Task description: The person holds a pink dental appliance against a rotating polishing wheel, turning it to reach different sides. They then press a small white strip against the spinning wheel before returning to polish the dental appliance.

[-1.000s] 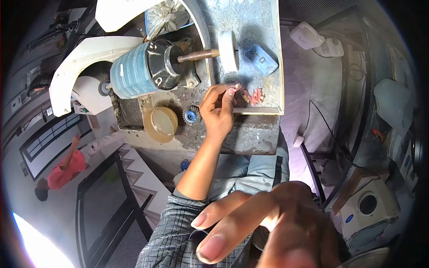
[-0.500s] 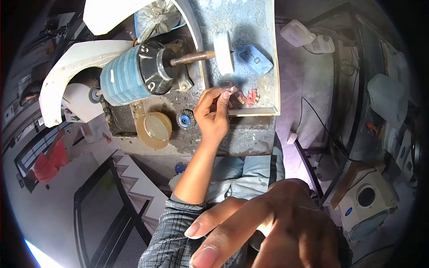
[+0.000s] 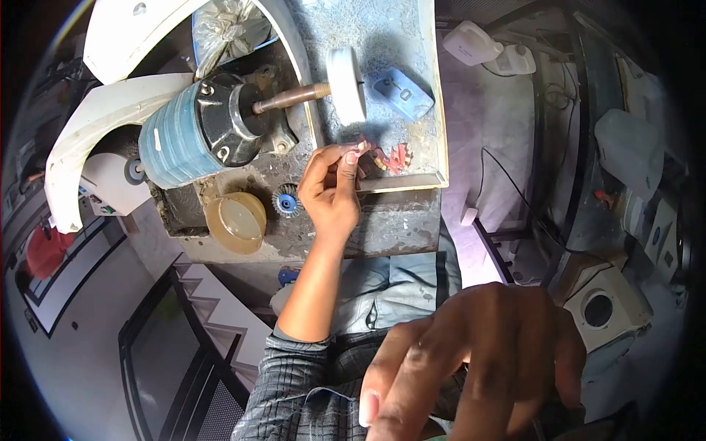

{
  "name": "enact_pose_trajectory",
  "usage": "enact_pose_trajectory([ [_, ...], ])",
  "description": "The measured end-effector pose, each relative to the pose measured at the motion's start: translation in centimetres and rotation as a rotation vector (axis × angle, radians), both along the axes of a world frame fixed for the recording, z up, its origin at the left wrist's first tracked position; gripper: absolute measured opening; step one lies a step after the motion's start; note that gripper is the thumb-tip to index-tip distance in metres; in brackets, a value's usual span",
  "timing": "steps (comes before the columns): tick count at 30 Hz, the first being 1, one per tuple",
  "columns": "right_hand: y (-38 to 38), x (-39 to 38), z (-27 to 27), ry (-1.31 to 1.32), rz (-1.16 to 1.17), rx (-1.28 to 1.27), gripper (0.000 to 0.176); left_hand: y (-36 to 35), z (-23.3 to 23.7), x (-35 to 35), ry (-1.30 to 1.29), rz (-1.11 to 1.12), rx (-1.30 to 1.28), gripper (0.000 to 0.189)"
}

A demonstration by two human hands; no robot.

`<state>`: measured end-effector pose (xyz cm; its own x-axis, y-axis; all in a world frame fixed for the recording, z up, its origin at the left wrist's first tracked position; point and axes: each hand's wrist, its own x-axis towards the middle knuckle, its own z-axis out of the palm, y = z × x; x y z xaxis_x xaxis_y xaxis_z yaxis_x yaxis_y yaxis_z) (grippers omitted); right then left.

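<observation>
My left hand (image 3: 329,192) pinches a small pink denture piece (image 3: 360,145) between thumb and fingertips, over the front left corner of a pale blue tray (image 3: 434,44). Its details are partly hidden by my fingers. Just right of it, more pink denture pieces (image 3: 396,159) with tooth-coloured parts lie in the tray. Above my fingers is the white polishing wheel (image 3: 346,87) on the shaft of a blue-black motor (image 3: 176,140). My right hand (image 3: 485,353) is raised close to the camera, fingers loosely bent and apart, with nothing visible in it.
A round bristle brush (image 3: 287,201) and a tan bowl (image 3: 213,224) of cloudy liquid sit left of my wrist. A blue plastic container (image 3: 403,94) lies in the tray. White curved guards (image 3: 62,169) surround the motor. Plastic jugs (image 3: 472,42) stand at right.
The bench scene has shifted left in view. My right hand has turned and its fingers now droop more downward. My left hand keeps its pinch on the denture piece.
</observation>
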<state>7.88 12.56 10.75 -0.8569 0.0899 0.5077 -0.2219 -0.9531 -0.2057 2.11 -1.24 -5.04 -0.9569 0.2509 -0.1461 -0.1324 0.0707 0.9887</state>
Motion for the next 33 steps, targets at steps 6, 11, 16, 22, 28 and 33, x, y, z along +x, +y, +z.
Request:
enact_pose_trajectory([
  [6, 1.6, -0.4, 0.0, -0.019, 0.053, 0.053, 0.049, 0.1, 0.6, -0.4, -0.067, -0.003, 0.096, 0.007],
  [11, 1.9, -0.4, -2.7, -0.619, -0.371, 0.878, 0.023, -0.4, 1.5, -0.9, -0.224, 0.024, 0.232, 0.008],
  [16, 0.1, -2.1, -10.5, -0.869, -0.479, 1.349, 0.021, 0.3, 2.0, -0.9, -0.372, 0.045, 0.522, 0.01],
  [22, -0.8, -3.6, -12.7, -1.093, -0.125, 0.49, 0.011, 1.3, 1.9, -1.1, -0.387, 0.117, 0.509, 0.006],
  [28, -0.1, -4.0, -12.6, -1.13, -0.075, 0.47, 0.013, 1.9, 2.1, -1.3, -0.426, 0.168, 0.54, 0.004],
  [33, -0.2, -4.3, -12.6, -1.13, -0.05, 0.464, 0.012, 1.8, 2.8, -1.7, -0.516, 0.191, 0.541, 0.005],
])
